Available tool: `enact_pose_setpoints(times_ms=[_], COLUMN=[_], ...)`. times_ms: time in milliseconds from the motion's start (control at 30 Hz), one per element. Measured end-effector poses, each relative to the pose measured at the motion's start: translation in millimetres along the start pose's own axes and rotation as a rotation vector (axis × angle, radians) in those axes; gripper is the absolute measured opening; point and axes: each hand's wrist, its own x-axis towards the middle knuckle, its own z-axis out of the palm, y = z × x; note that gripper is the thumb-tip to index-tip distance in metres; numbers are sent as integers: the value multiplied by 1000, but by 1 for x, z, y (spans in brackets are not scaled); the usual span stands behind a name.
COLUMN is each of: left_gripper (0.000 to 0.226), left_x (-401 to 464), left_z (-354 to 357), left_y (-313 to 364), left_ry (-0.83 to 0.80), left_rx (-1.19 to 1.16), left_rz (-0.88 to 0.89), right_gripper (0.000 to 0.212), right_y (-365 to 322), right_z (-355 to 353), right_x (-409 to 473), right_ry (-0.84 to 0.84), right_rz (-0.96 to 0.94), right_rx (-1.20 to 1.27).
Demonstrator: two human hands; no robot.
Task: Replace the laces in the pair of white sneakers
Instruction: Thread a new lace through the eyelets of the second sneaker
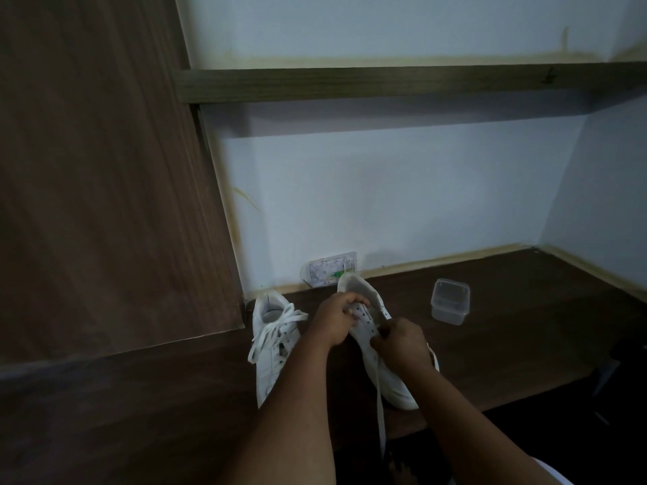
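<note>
Two white sneakers stand on a dark wooden desk (pixel 507 344). The left sneaker (pixel 273 358) is laced, its loose white lace ends (pixel 276 327) spread over the tongue. My left hand (pixel 334 322) grips the tongue side of the right sneaker (pixel 392 383), whose upper eyelets are bare. My right hand (pixel 399 343) pinches a white lace (pixel 380 418) at the shoe's right eyelet row. That lace hangs down over the desk's front edge. A lace loop shows just right of my right wrist.
A clear plastic container (pixel 450 301) sits on the desk to the right of the shoes. A white wall socket plate (pixel 329 269) is behind the right sneaker. A tall wooden panel (pixel 105 169) stands at left and a shelf (pixel 402 82) runs overhead.
</note>
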Motion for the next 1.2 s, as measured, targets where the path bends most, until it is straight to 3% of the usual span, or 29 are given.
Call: enact_pose_setpoints(times_ms=[133,300,600,800,1200], left_gripper=[60,52,50,50,49], left_x=[3,2,0,1,0], left_z=[1,1,0,0,1], left_y=[-3,1,2,1,2], left_ry=[0,-15,-20,-13,10], left_rx=[-24,3,77,55,85], left_rz=[-3,-15,13,13,30], right_gripper=[20,43,23,25,25], right_y=[3,10,17,18,19], right_z=[-4,-18,-23,-31,-18], right_x=[3,6,14,16,17], right_ry=[-36,-128,-132,-251,-88], right_rz=[-113,-228,-267,-260,-306], right_rx=[-162,-148,-165,-121,-117])
